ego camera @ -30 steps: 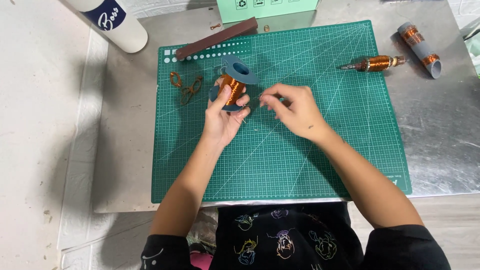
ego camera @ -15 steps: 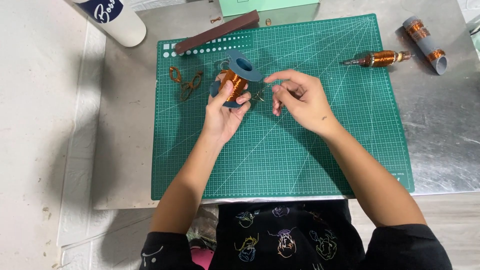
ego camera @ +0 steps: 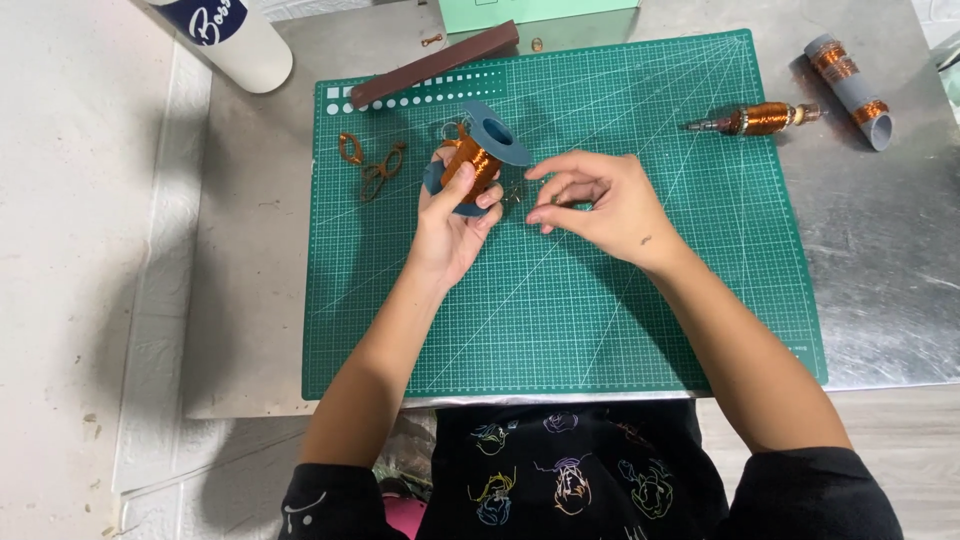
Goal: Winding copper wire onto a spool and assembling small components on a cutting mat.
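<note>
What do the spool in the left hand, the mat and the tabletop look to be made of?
Spool: shiny orange winding, probably enamelled copper wire, on dull blue-grey flanges that look like plastic. The left hand holds it.
Mat: matte green with a printed white grid, likely a rubbery or vinyl cutting mat.
Tabletop: silvery, scuffed and reflective, so seemingly sheet metal, perhaps steel or aluminium.

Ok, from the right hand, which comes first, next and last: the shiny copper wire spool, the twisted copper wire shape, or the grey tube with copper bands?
1. Copper wire spool with blue ends: just left of the right hand, held in the left hand.
2. Twisted copper wire shape: farther left on the green mat.
3. Grey tube with copper bands: far right corner, off the mat.
</note>
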